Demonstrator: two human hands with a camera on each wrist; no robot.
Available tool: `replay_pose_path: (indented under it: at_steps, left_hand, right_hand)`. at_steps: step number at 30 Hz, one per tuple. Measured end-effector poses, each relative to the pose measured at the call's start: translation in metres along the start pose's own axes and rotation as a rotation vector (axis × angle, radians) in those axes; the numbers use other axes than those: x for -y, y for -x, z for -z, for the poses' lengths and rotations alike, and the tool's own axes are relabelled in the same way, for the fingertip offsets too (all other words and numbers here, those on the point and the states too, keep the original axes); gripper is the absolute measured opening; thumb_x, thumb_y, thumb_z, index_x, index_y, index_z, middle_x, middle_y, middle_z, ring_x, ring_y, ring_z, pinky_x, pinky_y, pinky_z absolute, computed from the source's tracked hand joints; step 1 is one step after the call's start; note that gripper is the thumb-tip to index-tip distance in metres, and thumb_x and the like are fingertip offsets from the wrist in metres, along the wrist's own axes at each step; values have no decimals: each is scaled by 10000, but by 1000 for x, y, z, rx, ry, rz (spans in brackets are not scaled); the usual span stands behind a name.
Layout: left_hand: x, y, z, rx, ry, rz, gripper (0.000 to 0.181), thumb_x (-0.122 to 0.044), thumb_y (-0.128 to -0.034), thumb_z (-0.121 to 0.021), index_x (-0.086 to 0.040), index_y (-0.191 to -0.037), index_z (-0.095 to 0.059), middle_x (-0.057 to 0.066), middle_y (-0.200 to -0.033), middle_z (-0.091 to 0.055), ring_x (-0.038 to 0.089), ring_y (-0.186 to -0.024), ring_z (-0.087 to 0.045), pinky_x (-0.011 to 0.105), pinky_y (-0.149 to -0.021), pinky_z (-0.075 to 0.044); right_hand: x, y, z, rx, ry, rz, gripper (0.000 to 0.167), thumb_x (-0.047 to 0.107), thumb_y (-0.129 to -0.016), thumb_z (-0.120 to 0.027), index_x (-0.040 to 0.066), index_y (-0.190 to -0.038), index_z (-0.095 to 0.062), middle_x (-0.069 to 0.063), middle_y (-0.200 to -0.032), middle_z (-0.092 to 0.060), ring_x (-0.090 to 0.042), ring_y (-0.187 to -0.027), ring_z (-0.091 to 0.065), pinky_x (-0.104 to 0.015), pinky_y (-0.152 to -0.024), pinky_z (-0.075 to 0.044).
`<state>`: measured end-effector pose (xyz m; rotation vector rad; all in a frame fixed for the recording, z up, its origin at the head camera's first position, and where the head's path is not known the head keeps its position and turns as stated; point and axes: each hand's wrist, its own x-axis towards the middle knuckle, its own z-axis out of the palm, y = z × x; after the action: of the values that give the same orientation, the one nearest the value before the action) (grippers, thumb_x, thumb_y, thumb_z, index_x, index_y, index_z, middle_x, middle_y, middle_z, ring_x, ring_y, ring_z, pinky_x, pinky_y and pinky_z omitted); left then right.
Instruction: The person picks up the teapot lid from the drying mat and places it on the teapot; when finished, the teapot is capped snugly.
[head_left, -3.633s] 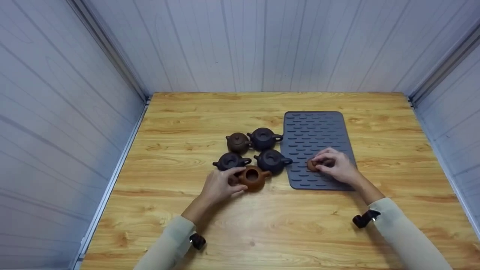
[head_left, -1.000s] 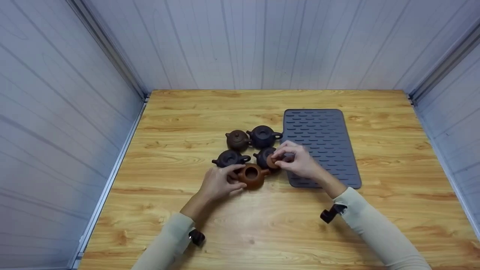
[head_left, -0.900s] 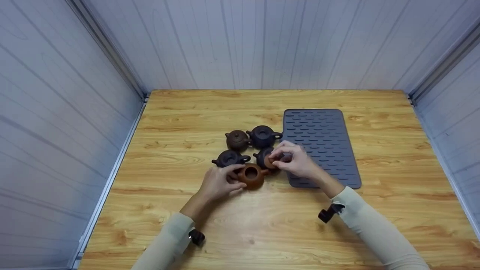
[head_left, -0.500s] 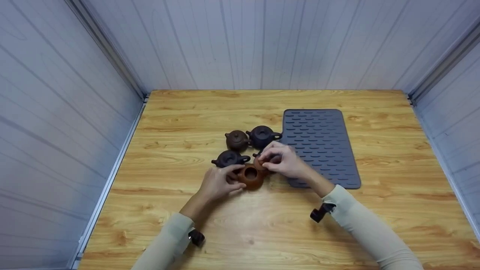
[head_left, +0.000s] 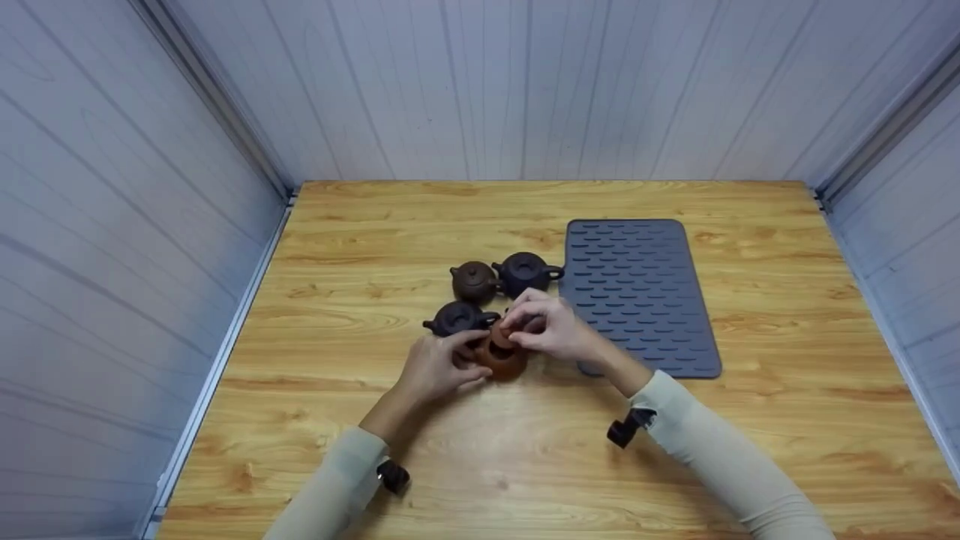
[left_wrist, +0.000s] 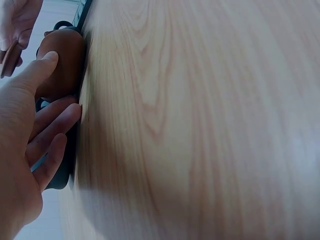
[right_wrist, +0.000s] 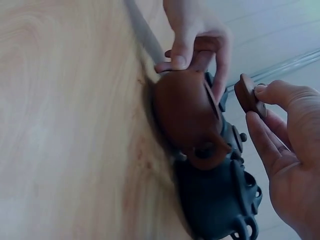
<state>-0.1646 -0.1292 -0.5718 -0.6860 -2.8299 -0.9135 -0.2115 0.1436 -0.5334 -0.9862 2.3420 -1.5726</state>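
Note:
My left hand [head_left: 439,369] grips the reddish-brown teapot [head_left: 505,368] by its spout side, thumb in front and fingers behind. In the left wrist view the thumb presses on the teapot's round body [left_wrist: 70,60]. My right hand [head_left: 553,330] pinches the teapot's lid [head_left: 501,335] just above the pot's opening, which partly shows below it. The right wrist view has the lid [right_wrist: 246,97] tilted and apart from the pot, between thumb and fingers. The teapot's handle [right_wrist: 210,155] points away from my left hand.
Behind stand a dark teapot [head_left: 454,319], a brown teapot [head_left: 472,281] and another dark teapot [head_left: 523,274]. One more dark teapot [right_wrist: 210,200] sits close beside, mostly hidden by my right hand in the head view. A grey ridged mat [head_left: 637,292] lies to the right.
My right hand has carried the lid left from over the mat, past the dark teapot, to above the reddish-brown teapot's opening. My left hand has stayed on the teapot.

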Motion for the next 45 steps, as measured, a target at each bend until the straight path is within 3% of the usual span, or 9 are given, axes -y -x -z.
replay_pose_path:
  at_steps: [8,14,23,35,45]
  left_hand:
    - [1,0,-1,0,0,-2,572,-389,-888,-978,-187,-1393,-803,25,-918,-882,156,-746,-795,359,-729,-609]
    - [1,0,-2,5,-4,12,576,-397,-888,-978,-188,-1396,-804,35,-922,-883,155,-758,-805,392,-747,-625]
    - [0,0,0,21,13,21,576,-397,-899,-971,-197,-1410,-795,29,-948,-888,154,-770,-818,386,-765,-640]
    - [1,1,0,11,30,-5,563,-369,-908,-967,-175,-1408,-795,30,-951,-892,162,-776,-836,380,-756,-655]
    - [10,1,-6,-23,47,-53,584,-410,-893,-970,-176,-1400,-798,23,-926,-889,141,-737,-816,378,-721,-641]
  right_hand:
    - [-12,4,-8,1,-10,-23,148,15,-977,-839,61,-1113,-878,-180,-1205,-750,-80,-1135,-667,-254,-909,-655]
    - [-16,5,-12,3,18,-11,142,17,-966,-844,64,-1095,-881,-174,-1212,-768,-110,-1153,-682,-322,-921,-679]
    - [-17,5,-15,12,42,-13,127,28,-969,-853,64,-1087,-884,-179,-1223,-780,-185,-1165,-714,-254,-908,-641]
    - [-12,6,-16,34,119,-21,183,33,-969,-840,72,-1143,-883,-177,-1263,-774,-323,-1167,-734,-343,-948,-663]
    - [-10,8,-17,39,112,-22,215,36,-961,-854,84,-1169,-881,-167,-1279,-770,-309,-1181,-724,-318,-959,-652]
